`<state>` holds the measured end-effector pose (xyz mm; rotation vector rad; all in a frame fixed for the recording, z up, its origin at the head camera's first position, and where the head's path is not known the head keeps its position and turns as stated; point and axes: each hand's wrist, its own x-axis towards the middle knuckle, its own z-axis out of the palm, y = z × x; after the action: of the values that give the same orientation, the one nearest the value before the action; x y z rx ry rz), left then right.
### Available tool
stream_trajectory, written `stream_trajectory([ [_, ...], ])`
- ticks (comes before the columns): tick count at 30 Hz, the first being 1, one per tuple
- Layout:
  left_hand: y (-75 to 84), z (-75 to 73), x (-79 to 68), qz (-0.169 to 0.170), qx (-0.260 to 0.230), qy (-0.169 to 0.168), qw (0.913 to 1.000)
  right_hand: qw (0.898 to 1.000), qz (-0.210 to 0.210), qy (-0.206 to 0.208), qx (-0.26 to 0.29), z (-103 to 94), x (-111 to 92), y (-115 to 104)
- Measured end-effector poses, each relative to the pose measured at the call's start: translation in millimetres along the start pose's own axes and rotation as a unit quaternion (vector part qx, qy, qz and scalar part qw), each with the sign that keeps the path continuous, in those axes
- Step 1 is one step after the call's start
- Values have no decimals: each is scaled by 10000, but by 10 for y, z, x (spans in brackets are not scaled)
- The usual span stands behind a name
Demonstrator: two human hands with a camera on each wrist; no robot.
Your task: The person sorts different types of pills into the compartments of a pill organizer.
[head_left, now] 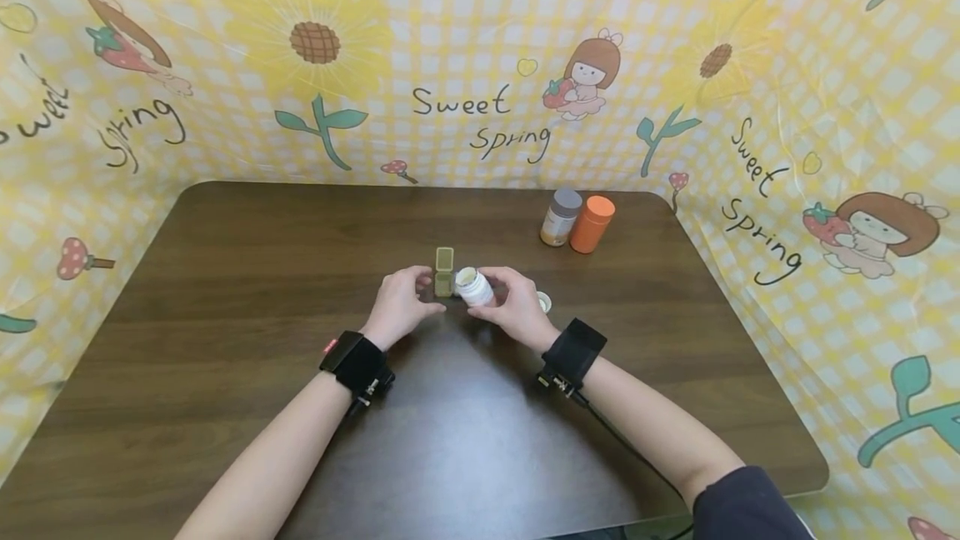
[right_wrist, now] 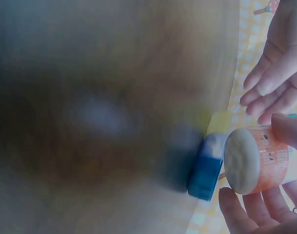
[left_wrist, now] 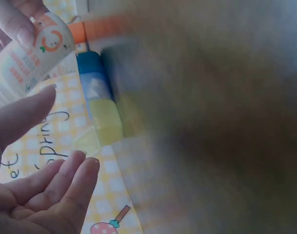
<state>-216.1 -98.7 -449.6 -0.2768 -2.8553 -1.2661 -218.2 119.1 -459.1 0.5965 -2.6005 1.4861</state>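
My right hand grips a small white bottle with an orange-printed label, its uncapped mouth tilted up and toward the left. Just left of the bottle stands a small pill box; its yellow-green compartment has the lid flipped up. Blue and pale sections of the same box show in the right wrist view. Beside the box is my left hand, thumb and fingers spread apart with nothing between them. In the left wrist view its fingertips come close to the raised lid.
A white cap lies on the table just right of my right hand. Toward the back right stand a grey-lidded bottle and an orange bottle, side by side. A patterned yellow cloth hangs behind the dark wooden table.
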Motion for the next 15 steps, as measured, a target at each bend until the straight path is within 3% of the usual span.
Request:
stream_trajectory([
  [7, -59, 15, 221, -239, 353, -112, 9990, 9977, -149, 66, -658, -85, 171, 22],
  [15, -116, 83, 370, -186, 522, -310, 9980, 9920, -195, -98, -1245, -170, 360, 37],
])
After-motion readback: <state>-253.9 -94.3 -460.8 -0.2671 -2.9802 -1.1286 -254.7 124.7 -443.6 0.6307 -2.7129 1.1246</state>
